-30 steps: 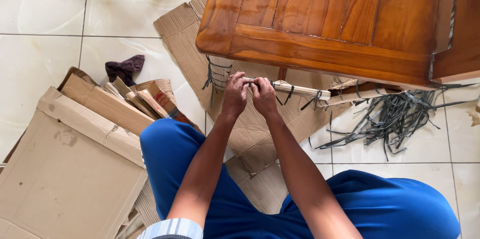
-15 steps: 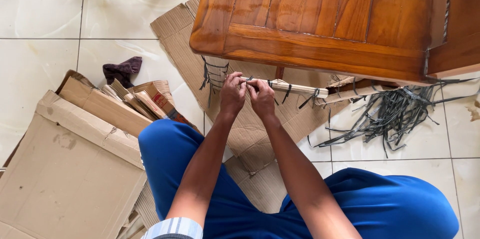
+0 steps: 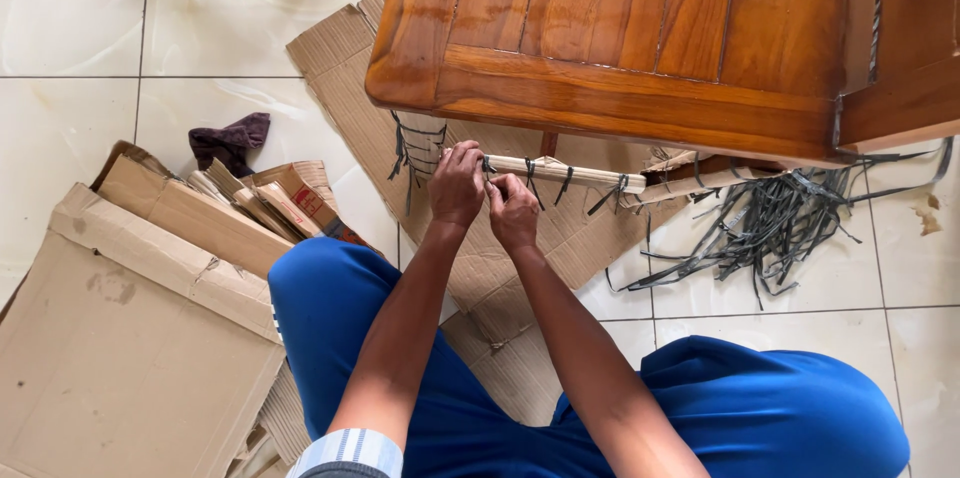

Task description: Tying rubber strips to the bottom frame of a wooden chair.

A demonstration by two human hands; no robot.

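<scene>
Pale wooden rail (image 3: 570, 174), wound with dark straps, lies crosswise under the table (image 3: 640, 48) edge, its left end in both hands. Left hand (image 3: 456, 184): fingers curled around the rail end. Right hand (image 3: 513, 212): fingertips pinched on a strap (image 3: 490, 170) just beside it. Strap pile (image 3: 770, 228) at 3 o'clock; cardboard (image 3: 130, 338) at 8; rag (image 3: 230, 141) at 10.

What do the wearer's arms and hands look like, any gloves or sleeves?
Both hands are bare, left hand and right hand: no gloves, rings or watch visible. Forearms are uncovered. A blue-and-white striped sleeve edge shows at the bottom of the frame. Blue trousers.
</scene>
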